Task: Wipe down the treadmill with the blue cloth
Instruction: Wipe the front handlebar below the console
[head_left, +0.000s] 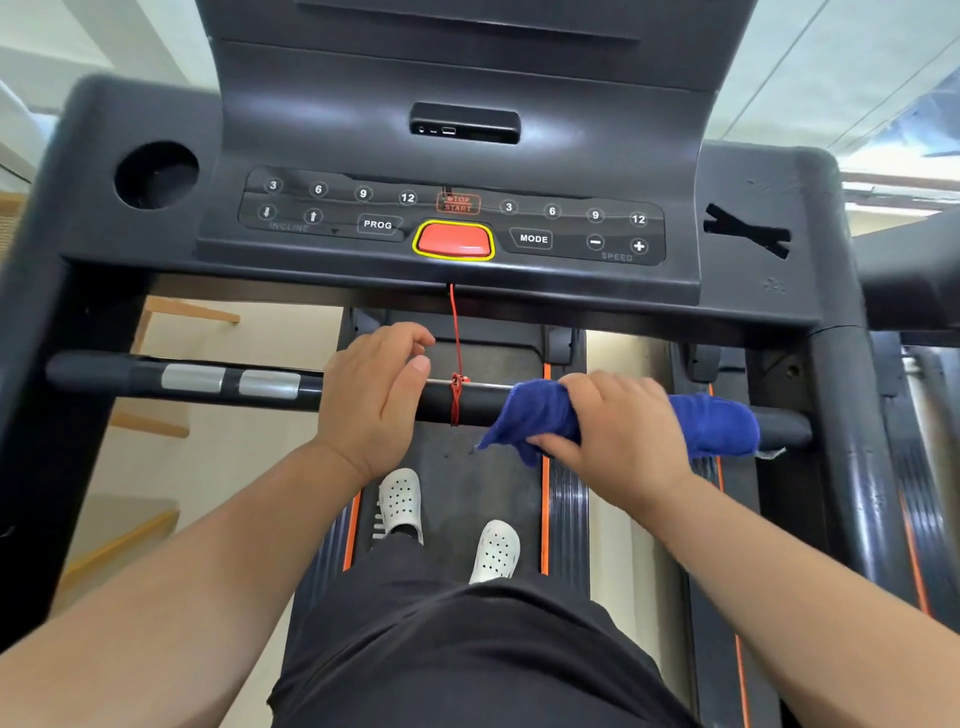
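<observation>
A black treadmill fills the view, its console (457, 223) above and a horizontal handlebar (478, 402) across the middle. The blue cloth (717, 423) is wrapped over the right part of the bar. My right hand (618, 431) grips the cloth around the bar, fingers curled over the top and thumb underneath. My left hand (371, 395) sits on the bar just left of centre, fingers curled over it. A red safety cord (456, 364) hangs from the console and is tied around the bar between my hands.
Silver sensor plates (231, 382) sit on the bar's left part. A round cup holder (156, 174) is in the console's left wing. My white shoes (400, 501) stand on the belt below. A second treadmill (914, 467) stands close on the right.
</observation>
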